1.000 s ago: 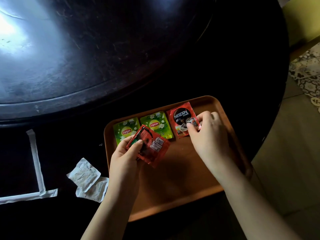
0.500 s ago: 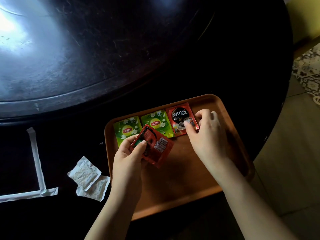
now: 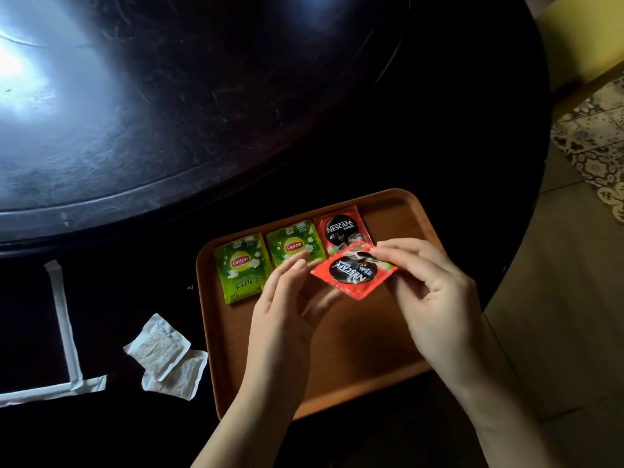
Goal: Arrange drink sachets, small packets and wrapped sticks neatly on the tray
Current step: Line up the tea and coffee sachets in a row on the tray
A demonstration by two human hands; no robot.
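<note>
A brown tray (image 3: 337,369) lies on the dark table. Along its far edge sit two green Lipton sachets (image 3: 241,266) (image 3: 293,243) and a red Nescafe sachet (image 3: 341,228) in a row. My right hand (image 3: 435,298) pinches a second red Nescafe sachet (image 3: 353,275) by its upper right edge, above the tray, print upside down. My left hand (image 3: 287,309) is at the sachet's left corner with its fingers spread, some beneath it. Two white packets (image 3: 157,347) (image 3: 179,376) and two white wrapped sticks (image 3: 62,319) (image 3: 50,391) lie on the table left of the tray.
A large raised round disc (image 3: 135,113) fills the table's centre beyond the tray. The table's curved edge runs close to the tray's right side, with floor and patterned tiles (image 3: 594,136) beyond it.
My right hand left the sachet lying on the tray and took the second red sachet from my left hand. That sachet was turned face up, and my left hand's fingers have opened.
</note>
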